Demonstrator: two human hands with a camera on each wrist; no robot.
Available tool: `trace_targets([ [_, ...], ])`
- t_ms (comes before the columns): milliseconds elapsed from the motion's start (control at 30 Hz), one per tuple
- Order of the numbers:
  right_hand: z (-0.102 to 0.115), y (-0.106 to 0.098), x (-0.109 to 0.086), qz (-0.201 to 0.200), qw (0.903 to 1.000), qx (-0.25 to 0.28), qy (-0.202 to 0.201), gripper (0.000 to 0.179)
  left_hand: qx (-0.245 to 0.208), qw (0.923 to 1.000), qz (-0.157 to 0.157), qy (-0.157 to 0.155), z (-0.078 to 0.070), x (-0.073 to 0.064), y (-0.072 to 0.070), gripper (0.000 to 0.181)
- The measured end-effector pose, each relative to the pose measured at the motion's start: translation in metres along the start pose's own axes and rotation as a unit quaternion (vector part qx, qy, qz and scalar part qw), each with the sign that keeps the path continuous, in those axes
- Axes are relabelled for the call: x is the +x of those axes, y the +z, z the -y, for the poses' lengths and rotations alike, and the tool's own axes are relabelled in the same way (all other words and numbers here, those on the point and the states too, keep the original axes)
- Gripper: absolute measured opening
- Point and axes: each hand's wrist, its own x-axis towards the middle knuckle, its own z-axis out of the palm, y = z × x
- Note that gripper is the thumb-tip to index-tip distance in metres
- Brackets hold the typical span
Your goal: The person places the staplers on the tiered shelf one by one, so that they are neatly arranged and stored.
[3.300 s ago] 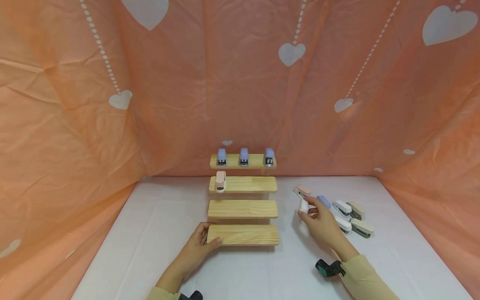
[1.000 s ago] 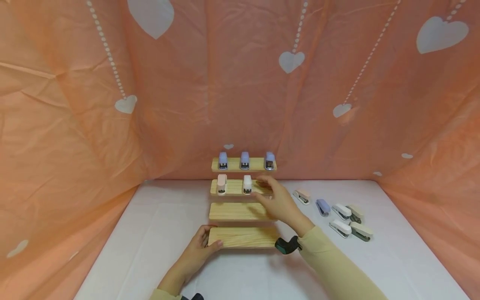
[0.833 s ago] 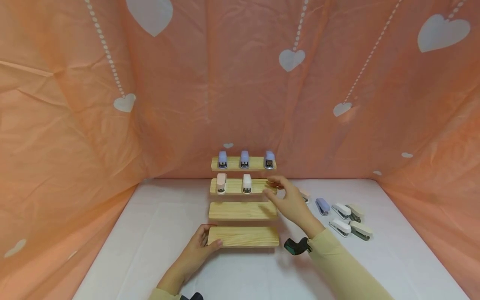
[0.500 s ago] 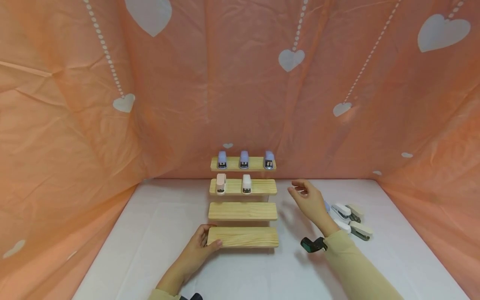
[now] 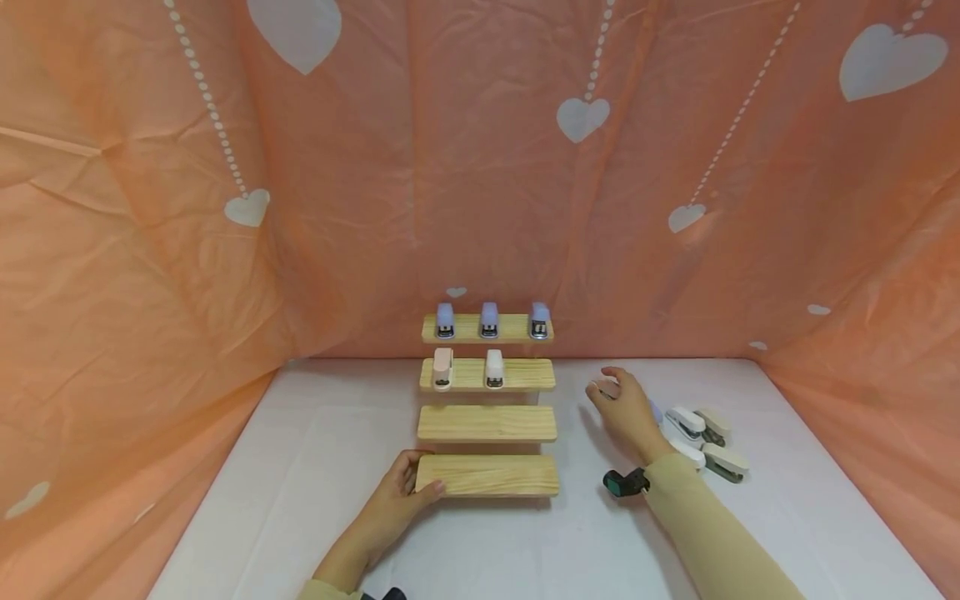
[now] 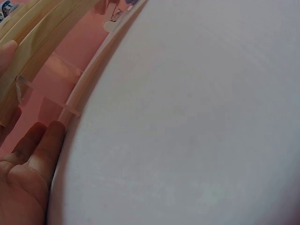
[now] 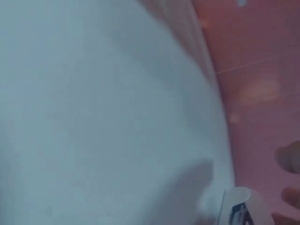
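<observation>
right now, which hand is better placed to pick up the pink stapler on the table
Likely the right hand: it is right at the pink stapler, while the left hand is farther away, gripping the front shelf by its left end.

The left grip (image 5: pixel 393 504) holds the front shelf (image 5: pixel 495 477); the right grip (image 5: pixel 628 417) curves over a pink stapler (image 5: pixel 608 387).

Orange curtain (image 5: pixel 487 192), printed with white hearts (image 5: pixel 583 120) and dotted strings (image 5: pixel 199 80).
I note lilac, pale pink, white and cream-on-green staplers (image 5: pixel 489 319), yellowish grained wooden shelves (image 5: pixel 495 476), white table (image 5: pixel 315 433), beige sleeves (image 5: pixel 708 517).
</observation>
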Motion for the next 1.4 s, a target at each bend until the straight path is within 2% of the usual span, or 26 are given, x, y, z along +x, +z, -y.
trace_targets([
  [133,-0.002,0.004,0.001,0.033,0.9990,-0.020,0.021,0.062,0.001,1.0000,0.000,-0.003,-0.001,0.001,0.000,0.062],
  [400,-0.001,0.011,-0.001,0.009,0.9994,-0.033,-0.003,0.053,-0.003,1.0000,-0.004,0.002,-0.004,0.001,0.000,0.061],
  [533,-0.006,0.010,0.001,0.035,0.9990,0.024,0.016,0.051,-0.001,1.0000,-0.004,0.004,-0.004,0.001,0.000,0.060],
  [667,-0.016,0.007,0.004,0.072,0.9910,0.100,0.054,0.055,-0.003,1.0000,-0.003,0.000,-0.004,0.002,0.000,0.060],
  [767,-0.020,0.005,0.006,0.082,0.9860,0.124,0.077,0.065,-0.002,1.0000,-0.006,-0.003,-0.003,0.001,0.000,0.061],
  [933,-0.020,0.005,0.007,0.075,0.9835,0.123,0.109,0.078,-0.005,1.0000,0.000,-0.002,-0.002,0.000,0.001,0.061],
  [1133,-0.018,0.008,0.007,0.052,0.9873,0.100,0.112,0.078,0.000,0.9999,-0.010,0.003,-0.002,0.000,0.002,0.059],
  [1300,-0.018,0.012,0.007,0.047,0.9817,0.130,0.130,0.076,0.003,0.9999,-0.014,0.002,-0.002,0.001,0.003,0.060],
  [1400,-0.018,0.016,0.007,0.040,0.9840,0.123,0.122,0.074,-0.001,0.9999,-0.015,-0.002,-0.002,0.001,0.004,0.060],
])
